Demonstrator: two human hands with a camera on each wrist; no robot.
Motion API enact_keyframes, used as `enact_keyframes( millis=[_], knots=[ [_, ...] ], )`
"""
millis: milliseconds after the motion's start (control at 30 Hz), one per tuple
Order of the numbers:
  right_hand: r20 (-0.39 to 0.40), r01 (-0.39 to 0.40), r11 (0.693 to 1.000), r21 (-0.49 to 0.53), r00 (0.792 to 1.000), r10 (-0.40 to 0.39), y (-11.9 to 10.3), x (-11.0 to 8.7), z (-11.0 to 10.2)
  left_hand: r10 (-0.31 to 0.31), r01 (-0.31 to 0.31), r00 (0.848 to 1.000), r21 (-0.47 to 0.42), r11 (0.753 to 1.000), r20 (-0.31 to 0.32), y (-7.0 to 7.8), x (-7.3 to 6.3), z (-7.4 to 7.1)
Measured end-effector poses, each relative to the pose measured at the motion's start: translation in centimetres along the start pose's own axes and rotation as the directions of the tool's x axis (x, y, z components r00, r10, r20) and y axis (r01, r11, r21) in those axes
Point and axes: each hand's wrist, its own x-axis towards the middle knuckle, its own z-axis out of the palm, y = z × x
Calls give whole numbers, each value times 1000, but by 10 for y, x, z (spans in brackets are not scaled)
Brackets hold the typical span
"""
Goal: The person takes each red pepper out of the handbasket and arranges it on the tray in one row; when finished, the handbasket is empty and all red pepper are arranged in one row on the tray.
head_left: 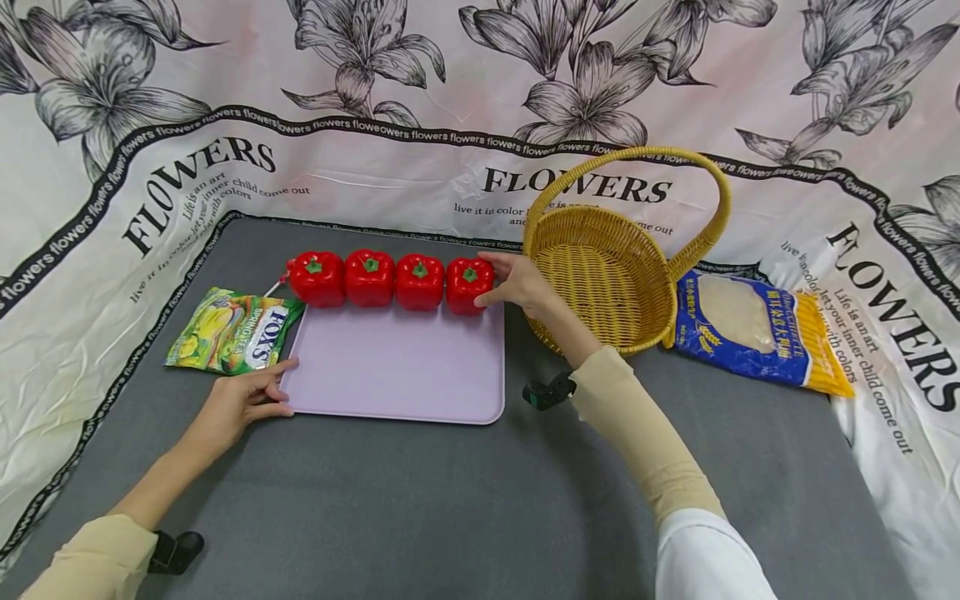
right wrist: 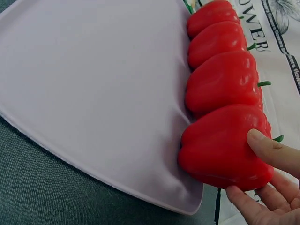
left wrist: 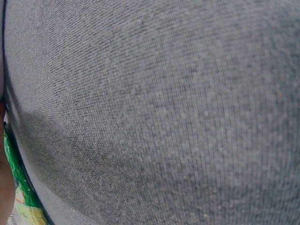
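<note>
A row of several red bell peppers (head_left: 369,279) with green stems lies along the far edge of a pale lilac tray (head_left: 397,367). My right hand (head_left: 521,285) grips the rightmost bell pepper (right wrist: 225,145), its thumb on one side and fingers on the other, at the tray's far right corner. At the near left corner, my left hand (head_left: 251,396) holds the tray's edge between thumb and fingers. The left wrist view shows mostly grey cloth, with only a sliver of that hand at its left border.
Left of the tray lies a green Fox's packet (head_left: 236,331), close to the left hand. A yellow wicker basket (head_left: 600,279) with a tall handle stands right of the tray. Beyond it is a blue and yellow bag (head_left: 757,333). Flower-printed cloth (head_left: 420,183) hangs behind the grey table.
</note>
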Motion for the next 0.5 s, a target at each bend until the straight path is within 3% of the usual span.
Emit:
enact_keyframes(
  millis=[267,500],
  knots=[
    [-3,-7,1000,-27,1000,7,-2,-1,1,10,-10,999,2,1000,42,0,6,0],
    [10,15,999,-34,1000,-15,-2,-2,1,25,-37,992,101,994,124,2,9,-6]
  ],
)
